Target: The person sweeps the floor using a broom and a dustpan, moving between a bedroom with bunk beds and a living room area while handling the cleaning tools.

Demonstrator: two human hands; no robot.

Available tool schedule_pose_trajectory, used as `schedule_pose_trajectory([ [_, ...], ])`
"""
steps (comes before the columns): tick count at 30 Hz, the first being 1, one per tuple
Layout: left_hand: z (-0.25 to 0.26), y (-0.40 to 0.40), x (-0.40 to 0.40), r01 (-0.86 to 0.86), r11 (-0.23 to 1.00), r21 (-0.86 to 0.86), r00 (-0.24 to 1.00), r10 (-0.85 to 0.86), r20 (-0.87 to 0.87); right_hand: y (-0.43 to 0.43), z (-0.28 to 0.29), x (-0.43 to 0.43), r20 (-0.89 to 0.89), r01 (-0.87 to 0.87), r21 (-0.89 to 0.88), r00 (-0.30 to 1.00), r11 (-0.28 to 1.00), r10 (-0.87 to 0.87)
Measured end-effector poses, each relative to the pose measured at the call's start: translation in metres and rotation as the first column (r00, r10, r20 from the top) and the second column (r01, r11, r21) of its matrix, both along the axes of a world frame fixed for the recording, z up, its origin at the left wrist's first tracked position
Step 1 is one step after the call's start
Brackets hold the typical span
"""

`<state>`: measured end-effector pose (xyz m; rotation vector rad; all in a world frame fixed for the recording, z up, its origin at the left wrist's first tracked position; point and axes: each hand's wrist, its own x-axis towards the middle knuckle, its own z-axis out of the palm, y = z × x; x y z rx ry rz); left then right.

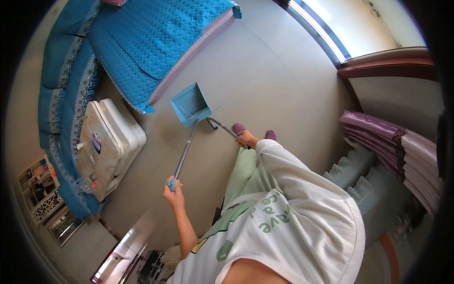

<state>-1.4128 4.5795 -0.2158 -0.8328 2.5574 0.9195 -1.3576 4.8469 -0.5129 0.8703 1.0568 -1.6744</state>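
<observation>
My left hand [174,193] grips the blue handle end of a long-handled dustpan [185,149]. The blue pan [183,98] hangs or rests beyond it, with some dark debris inside and a toothed comb along one wall. My right hand [246,138] is closed around the grey stick of a broom [223,125]. Its dark bristle head [212,124] lies beside the pan, partly hidden behind it. Whether the pan touches the floor is hard to tell.
A bed-like seat with a blue quilted cover [142,42] stands ahead. To the left is a white table [103,142] with small items on it, before a blue-covered sofa [53,106]. Purple curtains [376,142] hang at right. A bright doorway [354,28] opens at upper right over tiled floor [276,78].
</observation>
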Motion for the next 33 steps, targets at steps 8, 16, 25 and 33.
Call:
schedule_pose_trajectory([
  [8,-0.035,-0.025,-0.067,0.276,0.96,-0.046,0.961,-0.276,0.005,0.095,-0.057,-0.054,0.146,0.071,0.219,0.984,0.973,-0.104],
  [16,-0.053,-0.019,-0.109,0.381,0.925,0.008,0.924,-0.381,0.028,0.233,-0.014,-0.052,0.178,0.292,0.428,0.901,0.856,-0.396],
  [25,-0.079,0.032,-0.167,0.455,0.889,0.041,0.889,-0.457,0.032,0.187,-0.029,-0.137,0.029,0.694,0.338,0.667,0.635,-0.745],
  [33,-0.117,0.122,-0.242,0.579,0.814,-0.047,0.812,-0.571,0.117,0.203,-0.082,-0.295,0.134,0.557,0.118,0.811,0.822,-0.569],
])
